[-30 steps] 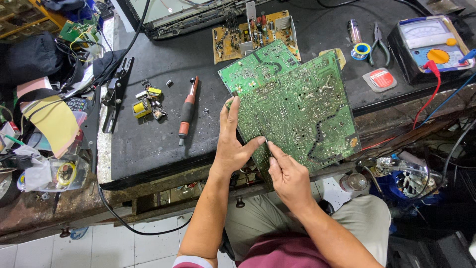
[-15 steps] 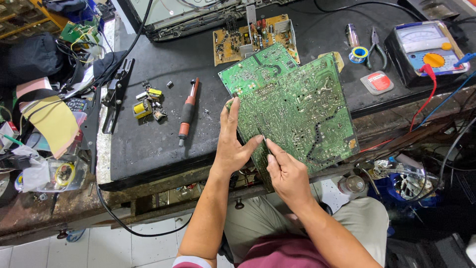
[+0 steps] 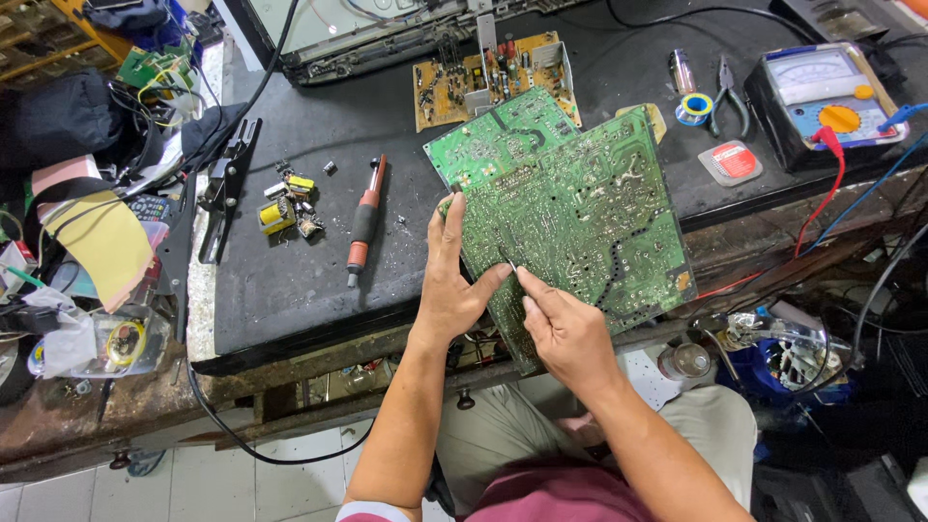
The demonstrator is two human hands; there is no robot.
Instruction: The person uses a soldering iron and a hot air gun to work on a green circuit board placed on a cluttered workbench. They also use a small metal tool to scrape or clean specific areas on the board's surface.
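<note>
The person's left hand (image 3: 452, 280) steadies a large green circuit board (image 3: 580, 217), solder side up, fingers flat along its left edge and thumb pressed onto its face, so the grip is grasping the board. The board tilts over the front edge of the dark surface (image 3: 290, 280), its lower corner hanging above the person's lap. The right hand (image 3: 565, 329) sits at the board's lower left part, forefinger and thumb pinched on a thin metal pin or probe (image 3: 507, 259) whose tip touches the board; what exactly it is, I cannot tell.

Left of the board, well apart, lies a desoldering pump (image 3: 364, 220) with an orange and black body, and beside it a small heap of loose components (image 3: 287, 205). Behind the green board lies a tan circuit board (image 3: 454, 87). To the right are a solder reel (image 3: 694, 106), pliers (image 3: 727, 92), a small red tin (image 3: 732, 161) and an analogue multimeter (image 3: 826, 97) with red and blue leads.
</note>
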